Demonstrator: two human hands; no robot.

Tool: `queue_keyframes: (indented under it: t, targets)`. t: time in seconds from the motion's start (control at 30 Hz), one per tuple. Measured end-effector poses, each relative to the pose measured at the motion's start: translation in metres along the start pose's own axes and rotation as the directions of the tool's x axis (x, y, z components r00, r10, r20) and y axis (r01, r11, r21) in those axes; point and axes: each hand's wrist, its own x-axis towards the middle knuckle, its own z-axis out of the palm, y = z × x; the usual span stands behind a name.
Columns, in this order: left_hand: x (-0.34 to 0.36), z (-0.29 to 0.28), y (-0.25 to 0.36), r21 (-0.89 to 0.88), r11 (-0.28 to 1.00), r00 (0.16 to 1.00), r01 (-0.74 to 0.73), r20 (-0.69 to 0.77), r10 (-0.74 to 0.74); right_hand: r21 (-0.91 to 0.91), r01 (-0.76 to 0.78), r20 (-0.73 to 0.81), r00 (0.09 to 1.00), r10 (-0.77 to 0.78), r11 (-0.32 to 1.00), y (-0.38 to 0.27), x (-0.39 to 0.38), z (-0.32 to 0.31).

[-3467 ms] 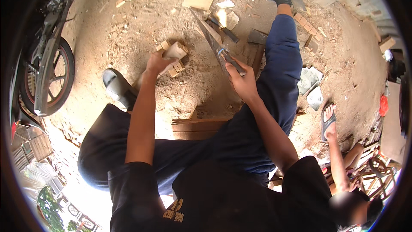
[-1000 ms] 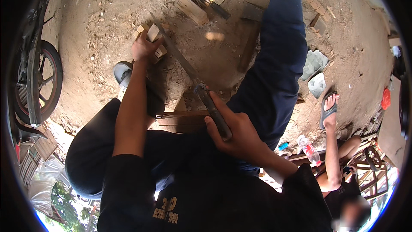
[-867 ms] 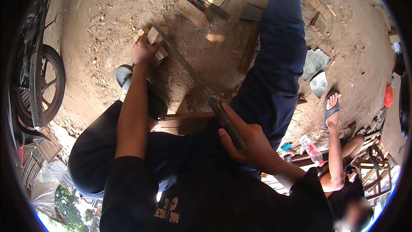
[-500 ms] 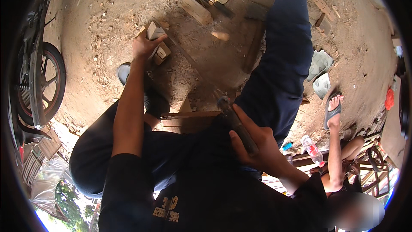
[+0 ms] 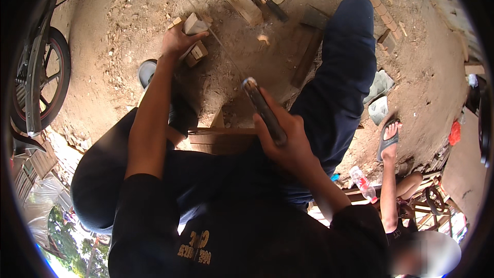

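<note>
At the upper left, my left hand (image 5: 177,41) is closed around a piece of wood (image 5: 195,24) with a pale cut end. Another short wooden block (image 5: 196,53) is just below its fingers. My right hand (image 5: 285,134) wraps the dark handle of a saw (image 5: 263,110) in front of my body. Its long thin blade (image 5: 224,49) appears almost edge-on, running up and left past the wood; its teeth are too fine to see. Whether the blade touches the wood I cannot tell.
A wooden board (image 5: 221,141) lies below my hands. Farther off are a wood block (image 5: 244,6) and a dark-handled tool (image 5: 276,9). A motorcycle wheel (image 5: 54,80) stands at left. On the right are another person's sandalled foot (image 5: 389,136) and a plastic bottle (image 5: 363,184).
My right hand has moved up and left with the saw, whose blade now reaches past the wood. My left hand keeps its hold. The view has shifted slightly.
</note>
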Motion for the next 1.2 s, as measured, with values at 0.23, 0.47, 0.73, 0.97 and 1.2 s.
queue_keyframes:
  t: [0.23, 0.47, 0.73, 0.97, 1.2]
  targets:
    - [0.008, 0.001, -0.008, 0.075, 0.997, 1.000, -0.004, 0.011, 0.003, -0.032, 0.069, -0.045, 0.996, -0.070, 0.997, 0.004, -0.037, -0.007]
    - [0.002, 0.006, -0.014, 0.073, 0.997, 0.997, -0.009, 0.073, 0.003, -0.131, 0.112, -0.042, 0.992, -0.118, 0.985, 0.001, -0.024, 0.015]
    - [0.006, 0.004, -0.009, 0.076, 0.997, 0.999, 0.002, 0.031, -0.004, -0.126, 0.100, -0.052, 0.993, -0.107, 0.987, 0.008, 0.017, 0.012]
    - [-0.001, -0.002, 0.005, 0.178, 0.984, 0.990, -0.031, 0.138, 0.006, -0.048, 0.057, -0.112, 0.992, -0.062, 0.997, 0.006, -0.031, 0.016]
    - [0.001, 0.005, -0.015, 0.127, 0.992, 0.989, -0.013, 0.150, -0.006, -0.112, 0.123, -0.075, 0.988, -0.132, 0.986, -0.001, -0.026, 0.023]
